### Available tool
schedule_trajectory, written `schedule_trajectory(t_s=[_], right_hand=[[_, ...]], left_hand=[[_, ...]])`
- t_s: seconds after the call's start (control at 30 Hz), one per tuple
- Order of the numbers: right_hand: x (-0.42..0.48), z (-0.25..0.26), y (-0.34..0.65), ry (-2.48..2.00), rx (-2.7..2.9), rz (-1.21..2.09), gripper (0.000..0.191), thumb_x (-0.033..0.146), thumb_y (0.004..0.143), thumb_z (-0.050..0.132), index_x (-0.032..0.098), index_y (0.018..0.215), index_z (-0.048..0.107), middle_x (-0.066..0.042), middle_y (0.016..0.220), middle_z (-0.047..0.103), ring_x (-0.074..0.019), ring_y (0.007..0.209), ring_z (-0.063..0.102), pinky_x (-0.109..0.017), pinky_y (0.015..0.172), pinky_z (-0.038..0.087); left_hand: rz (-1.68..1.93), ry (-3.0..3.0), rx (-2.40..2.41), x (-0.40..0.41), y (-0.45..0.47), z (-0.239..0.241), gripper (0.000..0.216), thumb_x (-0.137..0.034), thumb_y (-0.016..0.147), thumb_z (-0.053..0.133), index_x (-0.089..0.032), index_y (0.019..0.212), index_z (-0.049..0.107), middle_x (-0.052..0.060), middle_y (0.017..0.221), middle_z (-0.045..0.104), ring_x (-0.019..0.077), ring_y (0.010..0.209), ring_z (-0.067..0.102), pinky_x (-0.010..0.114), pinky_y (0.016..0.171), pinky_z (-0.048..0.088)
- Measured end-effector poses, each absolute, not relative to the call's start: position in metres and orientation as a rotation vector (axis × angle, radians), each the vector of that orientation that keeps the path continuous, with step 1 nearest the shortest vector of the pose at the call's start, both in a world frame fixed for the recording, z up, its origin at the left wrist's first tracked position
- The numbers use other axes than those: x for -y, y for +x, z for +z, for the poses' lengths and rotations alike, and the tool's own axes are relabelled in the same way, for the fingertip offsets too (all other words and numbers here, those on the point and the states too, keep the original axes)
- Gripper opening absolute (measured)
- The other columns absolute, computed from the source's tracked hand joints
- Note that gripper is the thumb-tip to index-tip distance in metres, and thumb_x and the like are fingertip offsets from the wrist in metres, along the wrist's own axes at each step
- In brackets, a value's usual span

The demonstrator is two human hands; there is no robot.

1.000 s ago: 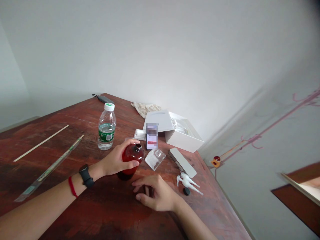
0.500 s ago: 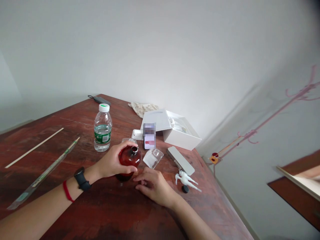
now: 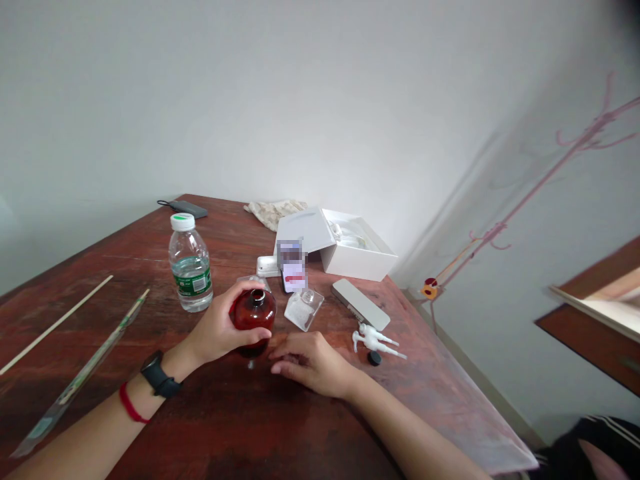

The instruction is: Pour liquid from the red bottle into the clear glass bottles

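Observation:
My left hand (image 3: 217, 330) is wrapped round a dark red round bottle (image 3: 254, 313) with an open neck, standing on the brown wooden table (image 3: 210, 427). A black watch and a red cord are on that wrist. My right hand (image 3: 313, 363) lies on the table just right of the bottle's base, fingers loosely curled and pointing left toward it; whether they hold anything is hidden. A clear glass bottle (image 3: 303, 309) lies beside the red one.
A water bottle (image 3: 189, 263) stands at left. Behind are a phone (image 3: 291, 265), an open white box (image 3: 340, 250), a cloth (image 3: 273, 211). A grey case (image 3: 361, 304), white pump heads (image 3: 377, 340), a black cap (image 3: 373, 358) lie right. Sticks (image 3: 80, 377) lie left.
The view has swung right and up. My right hand moved from the near table up to the red bottle's base. My left hand kept its hold on the bottle.

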State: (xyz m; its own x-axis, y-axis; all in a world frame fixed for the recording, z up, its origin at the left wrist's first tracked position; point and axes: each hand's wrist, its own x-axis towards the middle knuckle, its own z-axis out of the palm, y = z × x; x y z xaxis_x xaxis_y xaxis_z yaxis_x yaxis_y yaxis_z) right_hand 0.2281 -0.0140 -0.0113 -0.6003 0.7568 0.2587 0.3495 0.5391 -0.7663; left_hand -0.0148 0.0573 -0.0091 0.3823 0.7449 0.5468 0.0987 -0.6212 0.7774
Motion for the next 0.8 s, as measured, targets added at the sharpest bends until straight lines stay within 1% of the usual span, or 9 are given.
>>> schedule_trajectory(t_s=[0.13,0.3,0.47,0.53,0.6,0.63,0.7,0.77,0.8], right_hand=[[0.015,-0.004,0.228,-0.864,2.241,0.881,0.025,0.036,0.106,0.066,0.019,0.115,0.082,-0.011,0.114,0.083,-0.0211,0.099,0.078,-0.032,0.09,0.06],[0.014,-0.005,0.228,-0.897,2.287,0.813,0.023,0.032,0.105,0.067,0.019,0.119,0.081,-0.01,0.115,0.083,-0.0188,0.091,0.076,-0.029,0.085,0.059],[0.014,-0.006,0.229,-0.88,2.306,0.818,0.022,0.029,0.105,0.066,0.018,0.117,0.081,-0.011,0.12,0.082,-0.0189,0.092,0.076,-0.028,0.082,0.058],[0.013,-0.006,0.229,-0.884,2.31,0.806,0.022,0.029,0.105,0.066,0.018,0.116,0.081,-0.011,0.12,0.081,-0.019,0.09,0.075,-0.028,0.081,0.058],[0.013,-0.006,0.229,-0.895,2.319,0.78,0.021,0.029,0.105,0.067,0.018,0.116,0.081,-0.011,0.118,0.082,-0.0187,0.088,0.075,-0.028,0.08,0.058],[0.013,-0.006,0.229,-0.898,2.328,0.772,0.021,0.029,0.105,0.067,0.019,0.116,0.081,-0.01,0.116,0.082,-0.0186,0.087,0.075,-0.028,0.08,0.057],[0.013,-0.005,0.228,-0.891,2.34,0.769,0.021,0.03,0.105,0.066,0.02,0.116,0.08,-0.009,0.114,0.082,-0.0186,0.087,0.075,-0.028,0.08,0.057],[0.013,-0.004,0.228,-0.876,2.339,0.781,0.021,0.03,0.105,0.065,0.019,0.115,0.08,-0.009,0.112,0.082,-0.0185,0.087,0.074,-0.028,0.079,0.057],[0.013,-0.004,0.228,-0.874,2.334,0.786,0.022,0.03,0.105,0.065,0.019,0.115,0.08,-0.009,0.112,0.082,-0.0183,0.085,0.074,-0.028,0.079,0.056]], left_hand=[[1.224,2.015,-0.753,-0.057,-0.016,-0.007,0.068,-0.055,0.079,0.091,-0.021,0.131,0.063,0.015,0.13,0.073,0.0355,0.122,0.071,0.049,0.113,0.054],[1.22,2.079,-0.779,-0.054,-0.016,0.001,0.062,-0.055,0.082,0.088,-0.021,0.129,0.063,0.014,0.13,0.073,0.0354,0.123,0.07,0.05,0.115,0.052],[1.228,2.125,-0.77,-0.055,-0.016,0.003,0.061,-0.054,0.084,0.087,-0.022,0.129,0.062,0.014,0.129,0.072,0.0346,0.123,0.069,0.049,0.114,0.052],[1.229,2.119,-0.765,-0.056,-0.017,0.001,0.064,-0.057,0.084,0.087,-0.022,0.131,0.062,0.014,0.131,0.072,0.035,0.125,0.068,0.05,0.115,0.051],[1.23,2.083,-0.746,-0.057,-0.019,-0.002,0.074,-0.066,0.081,0.088,-0.021,0.134,0.061,0.016,0.135,0.07,0.0365,0.128,0.067,0.05,0.117,0.049],[1.236,2.051,-0.725,-0.057,-0.02,-0.003,0.08,-0.073,0.08,0.085,-0.021,0.136,0.06,0.017,0.137,0.069,0.0376,0.13,0.066,0.051,0.119,0.048],[1.274,1.982,-0.677,-0.058,-0.021,-0.006,0.088,-0.086,0.081,0.072,-0.02,0.139,0.059,0.019,0.142,0.067,0.0389,0.136,0.063,0.051,0.122,0.045],[1.349,1.933,-0.663,-0.059,-0.021,-0.007,0.085,-0.089,0.09,0.055,-0.02,0.139,0.06,0.018,0.144,0.066,0.0376,0.141,0.059,0.051,0.126,0.041],[1.394,1.919,-0.683,-0.06,-0.02,-0.007,0.078,-0.085,0.096,0.051,-0.02,0.138,0.061,0.017,0.143,0.067,0.036,0.143,0.058,0.05,0.128,0.039]])
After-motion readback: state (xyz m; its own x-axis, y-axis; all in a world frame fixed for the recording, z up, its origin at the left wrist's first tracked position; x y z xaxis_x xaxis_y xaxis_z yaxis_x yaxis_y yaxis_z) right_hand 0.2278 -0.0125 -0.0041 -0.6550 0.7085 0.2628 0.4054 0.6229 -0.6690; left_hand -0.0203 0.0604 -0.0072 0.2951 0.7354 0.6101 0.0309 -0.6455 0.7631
